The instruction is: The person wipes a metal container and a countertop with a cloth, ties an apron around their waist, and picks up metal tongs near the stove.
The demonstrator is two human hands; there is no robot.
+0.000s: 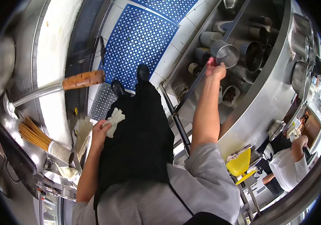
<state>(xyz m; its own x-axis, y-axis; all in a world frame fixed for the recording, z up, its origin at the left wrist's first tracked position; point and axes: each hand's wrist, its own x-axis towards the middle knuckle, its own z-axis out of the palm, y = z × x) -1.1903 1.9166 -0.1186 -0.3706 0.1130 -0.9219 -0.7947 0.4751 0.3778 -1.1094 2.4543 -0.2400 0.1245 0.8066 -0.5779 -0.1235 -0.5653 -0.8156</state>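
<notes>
Curling the right hand (215, 70) around the near side of a grey cylindrical vessel (228, 56), closing fingers and thumb only partway, as far as its wall allows. Turning its round mouth up toward the camera, just over the front edge of the upper shelf (262, 8) beneath the steel counter (256, 96), close beside several metal pots (251, 56). Not showing clearly, from this angle, any contact between vessel and shelf.

Pinching a crumpled pale cloth (116, 120) in the left hand (99, 133), closing thumb and fingers firmly on one end and letting the rest spread loosely above the black trousers (130, 150).

Making out a pale label on a dark jar (195, 69) near the front edge of the lower shelf (181, 71), but finding its print too small to read.

Seeing on the left a wooden handle (83, 79) jutting across a white ledge (53, 63), and a bamboo brush (36, 134) lying near it. Standing by the edge of a blue mat (140, 41). Glimpsing, beyond the counter's far edge, a co-worker in white (288, 168) near a yellow chair (239, 163).
</notes>
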